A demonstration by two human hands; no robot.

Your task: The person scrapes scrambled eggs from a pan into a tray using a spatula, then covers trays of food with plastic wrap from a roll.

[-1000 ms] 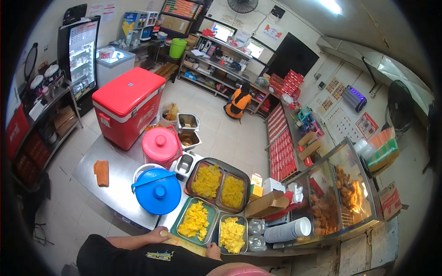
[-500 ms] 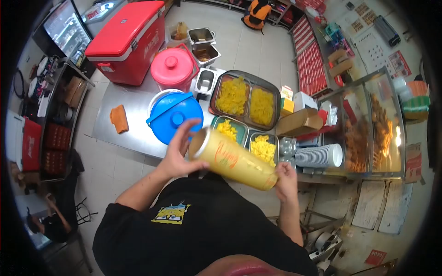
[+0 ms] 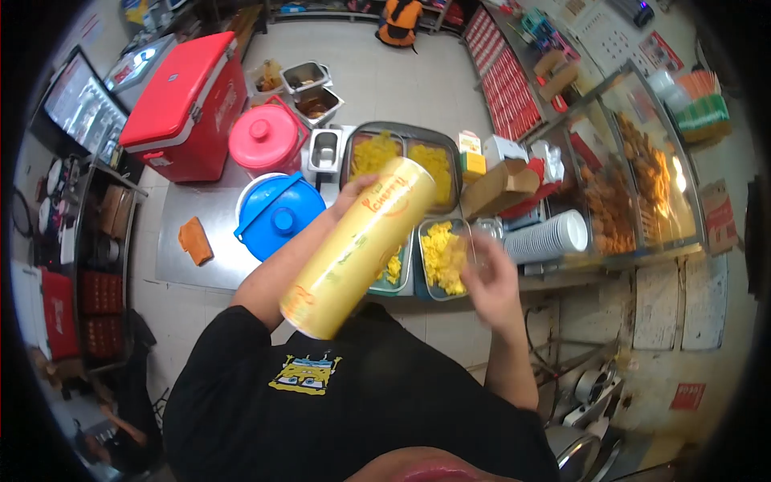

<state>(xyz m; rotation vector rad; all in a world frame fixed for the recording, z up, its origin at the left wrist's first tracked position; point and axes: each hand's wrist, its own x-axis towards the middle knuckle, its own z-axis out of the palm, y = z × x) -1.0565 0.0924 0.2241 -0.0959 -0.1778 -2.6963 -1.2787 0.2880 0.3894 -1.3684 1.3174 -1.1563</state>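
Note:
A yellow cylindrical roll (image 3: pixel 361 245) with red and green print hangs tilted in front of my chest, its upper end to the right. My left hand (image 3: pixel 353 193) is behind it, closed on it near the top, with most of the fingers hidden. To the right, my right hand (image 3: pixel 491 277) is off the roll, fingers apart and slightly blurred, beside a small tray of yellow food (image 3: pixel 442 257). Another small tray (image 3: pixel 393 273) is partly covered by the roll. Beyond stands a large two-part dark pan (image 3: pixel 447 149) with yellow food.
On the steel table (image 3: pixel 181 253) are a blue-lidded bucket (image 3: pixel 283 219), pink container (image 3: pixel 261 136), red cooler (image 3: pixel 189 104) and orange cloth (image 3: pixel 195 240). Stacked cups (image 3: pixel 550 237) and a glass food case (image 3: pixel 634 169) stand right. A person in orange (image 3: pixel 399 22) is far back; another (image 3: pixel 128 434) is lower left.
The roll has swung round, its right end now down at the left. My right hand has let go of its end and opened. The view has shifted slightly.

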